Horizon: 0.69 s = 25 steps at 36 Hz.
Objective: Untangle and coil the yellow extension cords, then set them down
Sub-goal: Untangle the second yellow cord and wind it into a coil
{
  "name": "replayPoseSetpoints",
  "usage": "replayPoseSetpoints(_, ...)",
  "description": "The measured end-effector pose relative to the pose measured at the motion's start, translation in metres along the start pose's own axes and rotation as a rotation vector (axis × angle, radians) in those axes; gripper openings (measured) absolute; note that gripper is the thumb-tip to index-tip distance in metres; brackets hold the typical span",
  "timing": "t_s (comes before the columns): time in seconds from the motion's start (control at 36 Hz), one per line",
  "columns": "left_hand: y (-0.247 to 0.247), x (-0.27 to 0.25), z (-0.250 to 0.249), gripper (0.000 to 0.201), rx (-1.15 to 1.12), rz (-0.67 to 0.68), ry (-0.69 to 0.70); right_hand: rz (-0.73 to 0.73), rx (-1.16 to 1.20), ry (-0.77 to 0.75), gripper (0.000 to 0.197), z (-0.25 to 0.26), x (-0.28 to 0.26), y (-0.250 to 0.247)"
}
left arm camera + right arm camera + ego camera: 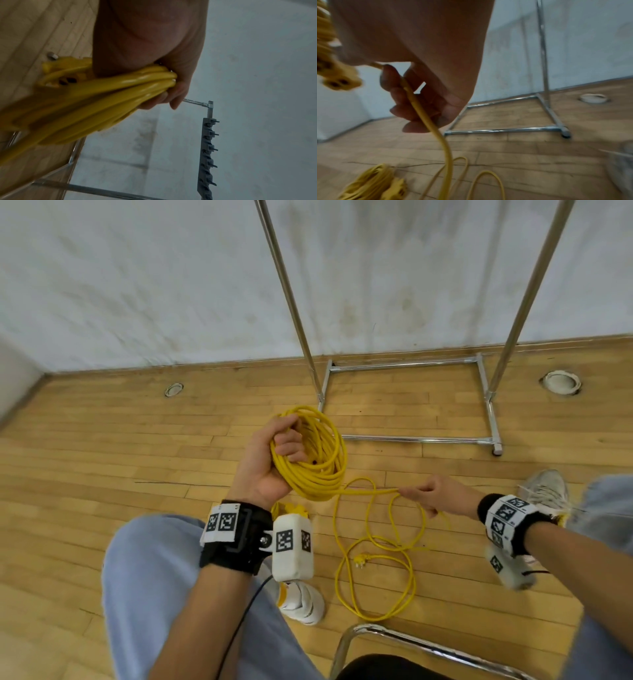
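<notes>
My left hand (pixel 274 457) grips a coil of yellow extension cord (pixel 318 460) with several loops, held above the wooden floor; the left wrist view shows the fingers (pixel 171 97) curled round the bundle (pixel 106 94) and a yellow socket end (pixel 56 73). From the coil a strand runs right to my right hand (pixel 435 494), which pinches the cord (pixel 426 116). The loose rest of the cord (pixel 376 570) lies in loops on the floor with its plug (pixel 361 559). A second yellow coiled cord (pixel 368 185) lies on the floor by my left foot.
A chrome clothes rack (pixel 411 436) stands on the floor ahead, against the white wall. Two round floor fittings (pixel 561 383) sit in the boards. A chrome chair frame (pixel 428 645) is at the bottom edge. My shoes (pixel 301 601) flank the loose loops.
</notes>
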State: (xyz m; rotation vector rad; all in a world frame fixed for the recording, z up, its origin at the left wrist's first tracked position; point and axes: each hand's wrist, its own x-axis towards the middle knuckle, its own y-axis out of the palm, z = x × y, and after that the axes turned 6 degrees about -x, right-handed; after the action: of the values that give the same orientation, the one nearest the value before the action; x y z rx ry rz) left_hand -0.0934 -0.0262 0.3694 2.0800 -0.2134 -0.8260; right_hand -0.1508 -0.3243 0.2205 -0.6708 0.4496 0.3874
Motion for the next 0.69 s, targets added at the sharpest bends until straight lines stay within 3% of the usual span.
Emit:
replayPoseSetpoints(0.08,-0.004,-0.003,0.003,0.028,0.112,0.064,-0.09,-0.004,0.148,0.072,0.06,0.008,0.001,-0.005)
replayPoseSetpoints(0.17,-0.006,-0.006,0.009,0.041,0.202,0.144,-0.222,-0.004,0.161,0.111,0.061,0.023,0.01,-0.01)
replayPoseSetpoints(0.22,-0.006,-0.007,0.014,0.041,0.297,0.178,-0.281,-0.005,0.209,0.121,0.06,0.028,0.017,-0.016)
replayPoseSetpoints(0.33,-0.005,-0.009,0.028,0.034,0.483,0.123,-0.369,0.102,0.45,0.09,0.015,0.056,0.019,-0.04)
replayPoseSetpoints(0.39,-0.002,-0.009,0.039,0.023,0.573,0.066,-0.385,0.16,0.525,0.075,0.013,0.075,0.017,-0.052)
replayPoseSetpoints(0.5,-0.003,-0.004,0.062,0.017,0.687,-0.012,-0.351,0.259,0.625,0.053,0.025,0.113,0.004,-0.068)
replayPoseSetpoints(0.56,-0.005,0.002,0.072,0.024,0.67,-0.059,-0.297,0.283,0.615,0.046,0.035,0.129,-0.004,-0.069)
replayPoseSetpoints(0.61,-0.007,0.007,0.08,0.025,0.656,-0.104,-0.215,0.232,0.514,0.02,0.038,0.143,-0.012,-0.063)
replayPoseSetpoints(0.69,-0.009,0.015,0.088,0.019,0.626,-0.186,-0.098,0.028,0.334,-0.049,0.037,0.16,-0.019,-0.049)
